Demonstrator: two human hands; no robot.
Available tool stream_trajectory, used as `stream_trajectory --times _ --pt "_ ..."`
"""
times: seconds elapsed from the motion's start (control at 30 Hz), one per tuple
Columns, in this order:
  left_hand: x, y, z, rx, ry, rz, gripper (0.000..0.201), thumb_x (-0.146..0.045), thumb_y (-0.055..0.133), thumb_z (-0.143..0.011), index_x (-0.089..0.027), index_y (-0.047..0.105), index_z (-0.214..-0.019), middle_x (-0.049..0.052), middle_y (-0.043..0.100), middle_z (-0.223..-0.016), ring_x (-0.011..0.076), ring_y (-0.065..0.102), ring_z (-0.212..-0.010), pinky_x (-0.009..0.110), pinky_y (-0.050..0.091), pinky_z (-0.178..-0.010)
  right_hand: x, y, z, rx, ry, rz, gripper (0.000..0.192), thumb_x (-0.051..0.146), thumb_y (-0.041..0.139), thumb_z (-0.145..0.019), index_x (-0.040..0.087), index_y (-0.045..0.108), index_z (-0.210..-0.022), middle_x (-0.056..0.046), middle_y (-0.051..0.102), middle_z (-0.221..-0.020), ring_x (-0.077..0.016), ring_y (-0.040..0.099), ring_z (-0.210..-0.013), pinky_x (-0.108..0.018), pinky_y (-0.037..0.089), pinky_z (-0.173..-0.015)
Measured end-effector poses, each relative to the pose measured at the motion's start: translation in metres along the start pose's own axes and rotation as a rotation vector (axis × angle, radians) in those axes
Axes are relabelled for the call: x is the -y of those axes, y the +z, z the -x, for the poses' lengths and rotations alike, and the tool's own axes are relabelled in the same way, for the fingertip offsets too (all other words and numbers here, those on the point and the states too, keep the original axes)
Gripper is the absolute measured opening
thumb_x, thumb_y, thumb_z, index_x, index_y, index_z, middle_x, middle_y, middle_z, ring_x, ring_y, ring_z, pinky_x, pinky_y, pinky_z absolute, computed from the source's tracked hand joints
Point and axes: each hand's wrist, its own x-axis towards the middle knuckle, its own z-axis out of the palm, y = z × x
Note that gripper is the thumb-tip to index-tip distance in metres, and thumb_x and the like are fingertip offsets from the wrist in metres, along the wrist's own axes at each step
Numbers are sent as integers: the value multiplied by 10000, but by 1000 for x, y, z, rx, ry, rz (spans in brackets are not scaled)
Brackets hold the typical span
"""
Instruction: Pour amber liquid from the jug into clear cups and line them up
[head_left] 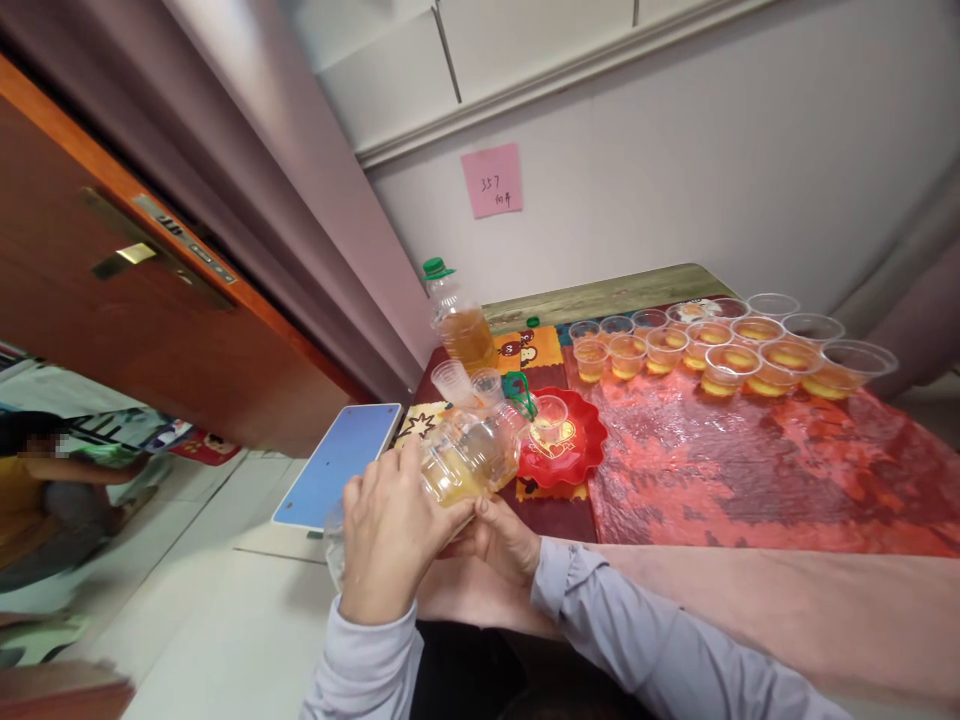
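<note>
Both arms wear pale grey-lilac long sleeves (600, 625) (buttoned cuffs, creased).

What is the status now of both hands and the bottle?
Left hand and right hand grip tilted bottle. Its mouth over small cup on red plate. Nothing between them.

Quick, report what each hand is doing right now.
Left hand: closed around the tilted bottle, its neck over the cup on the red plate.
Right hand: under the bottle; grip cannot be told.
</note>
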Motion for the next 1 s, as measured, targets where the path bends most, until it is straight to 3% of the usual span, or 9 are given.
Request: stream_trajectory --times 0.33,0.6,0.8,1.0 --pt "-3 -5 -3 20 8 -3 775 -607 718 -838 -163 531 -1445 183 710 -1250 378 640 -1217 460 446 -992 2 2 -1 -22 10 -7 679 755 817 -749 193 690 -1109 -85 776 -916 -317 756 -979 -576 568 -970" --pt "-5 -8 -6 31 2 -1 801 -629 721 -832 -157 532 -1451 182 721 -1225 383 657 -1193 470 461 -974 5 5 -1 -30 -4 11 696 752 791 -783 178 684 -1163 -100 777 -968 -283 757 -889 -553 576 -952" --pt "-5 -7 -6 27 4 -14 801 -640 724 -821 -160 541 -1435 181 724 -1217 385 659 -1187 468 465 -963 5 4 -1 -32 6 19 741 764 784 -780 194 661 -1237 -100 775 -1015 -294 755 -938 -553 577 -949" --pt "-6 -9 -6 33 7 -13 788 -631 708 -839 -151 539 -1442 185 724 -1212 389 658 -1201 479 469 -969 5 4 -1 -31 3 23 701 769 768 -793 198 671 -1188 -93 774 -994 -293 749 -948 -541 579 -944"
